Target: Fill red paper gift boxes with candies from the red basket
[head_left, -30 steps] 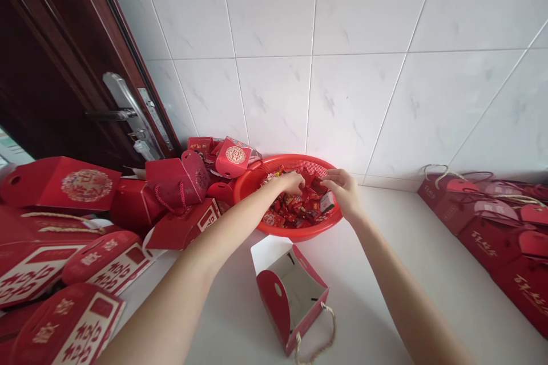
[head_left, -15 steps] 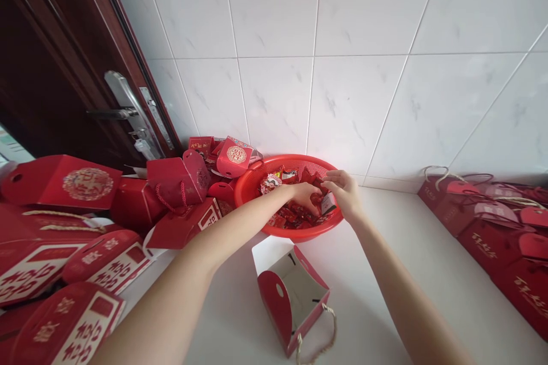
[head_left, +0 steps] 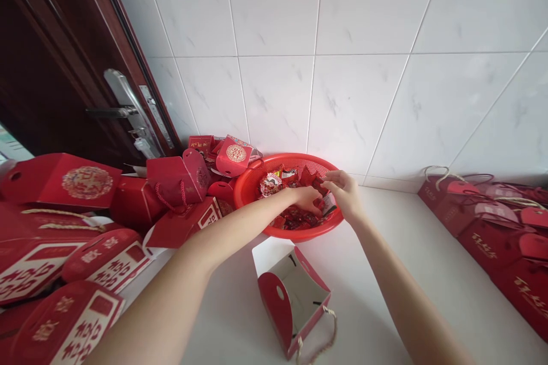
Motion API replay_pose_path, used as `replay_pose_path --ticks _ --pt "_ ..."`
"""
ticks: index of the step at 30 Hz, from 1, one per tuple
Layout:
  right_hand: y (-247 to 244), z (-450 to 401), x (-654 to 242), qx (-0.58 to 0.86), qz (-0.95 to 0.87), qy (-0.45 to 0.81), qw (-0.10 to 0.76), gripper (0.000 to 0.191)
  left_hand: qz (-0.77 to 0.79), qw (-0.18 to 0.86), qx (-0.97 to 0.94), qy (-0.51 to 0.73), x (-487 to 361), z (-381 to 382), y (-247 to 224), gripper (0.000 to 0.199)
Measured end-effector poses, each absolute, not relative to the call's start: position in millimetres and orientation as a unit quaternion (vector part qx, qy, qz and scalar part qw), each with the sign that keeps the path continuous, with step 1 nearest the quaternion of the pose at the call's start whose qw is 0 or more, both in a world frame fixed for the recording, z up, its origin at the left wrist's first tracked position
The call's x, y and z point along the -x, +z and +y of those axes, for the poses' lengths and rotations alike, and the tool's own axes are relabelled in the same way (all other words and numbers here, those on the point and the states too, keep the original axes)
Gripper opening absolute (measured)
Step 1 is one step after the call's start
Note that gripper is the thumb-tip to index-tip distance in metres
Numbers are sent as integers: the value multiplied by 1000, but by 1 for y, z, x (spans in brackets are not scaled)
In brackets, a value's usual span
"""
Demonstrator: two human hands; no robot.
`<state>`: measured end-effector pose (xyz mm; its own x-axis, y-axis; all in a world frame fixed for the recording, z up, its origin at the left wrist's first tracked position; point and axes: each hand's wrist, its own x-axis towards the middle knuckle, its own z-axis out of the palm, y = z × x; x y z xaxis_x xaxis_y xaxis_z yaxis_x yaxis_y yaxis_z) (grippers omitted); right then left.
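A red plastic basket (head_left: 246, 221) against the wall holds several wrapped candies (head_left: 295, 218), mostly in red wrappers. My left hand (head_left: 307, 198) reaches down into its right half, fingers curled on a red-wrapped candy, the fingertips partly hidden. Over the right rim is my right hand (head_left: 345, 193), its fingers bent loosely toward the left hand with nothing visible in them. A small white packet (head_left: 329, 204) lies between the two hands. In front of the basket, an open red gift box (head_left: 295, 296) shows its pale inside, a rope handle hanging on its right.
Red gift boxes (head_left: 89, 182) are piled along the left, near a dark door (head_left: 51, 57) with a metal handle (head_left: 124, 111). A row of red gift bags (head_left: 483, 239) lines the right side. White wall tiles (head_left: 274, 97) rise behind the basket.
My left hand has shifted slightly within the candies, its fingers drawn closer together and less visible. The right hand stays almost still, and the open box has not moved.
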<state>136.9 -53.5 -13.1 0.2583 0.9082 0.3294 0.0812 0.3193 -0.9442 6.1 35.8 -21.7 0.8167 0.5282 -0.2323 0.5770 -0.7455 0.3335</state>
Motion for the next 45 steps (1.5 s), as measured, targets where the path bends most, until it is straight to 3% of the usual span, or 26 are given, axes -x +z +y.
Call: replay_pose_path --ticks 4,10,16,20,25,31,40,45 --pt "-12 -54 -137 486 -511 330 627 27 310 200 -927 -66 -4 39 -16 5" --pt "-14 -53 -139 485 -516 320 629 25 338 215 -914 -63 1 43 2 2" --pt "-15 -52 -140 487 -512 322 630 25 363 214 -904 -71 6 40 9 13" --pt "-16 -52 -141 485 -519 316 628 26 348 209 -911 -69 6 41 5 33" --pt "-14 -53 -139 491 -513 316 630 25 282 244 -924 -88 5 37 4 31" --pt "-12 -56 -138 499 -518 307 623 21 279 158 -940 -119 -3 26 -9 31" --pt "-12 -55 -139 497 -519 308 624 20 298 216 -930 -7 8 43 9 15" --pt "-11 -54 -138 490 -519 311 627 22 351 359 -864 24 18 48 20 9"
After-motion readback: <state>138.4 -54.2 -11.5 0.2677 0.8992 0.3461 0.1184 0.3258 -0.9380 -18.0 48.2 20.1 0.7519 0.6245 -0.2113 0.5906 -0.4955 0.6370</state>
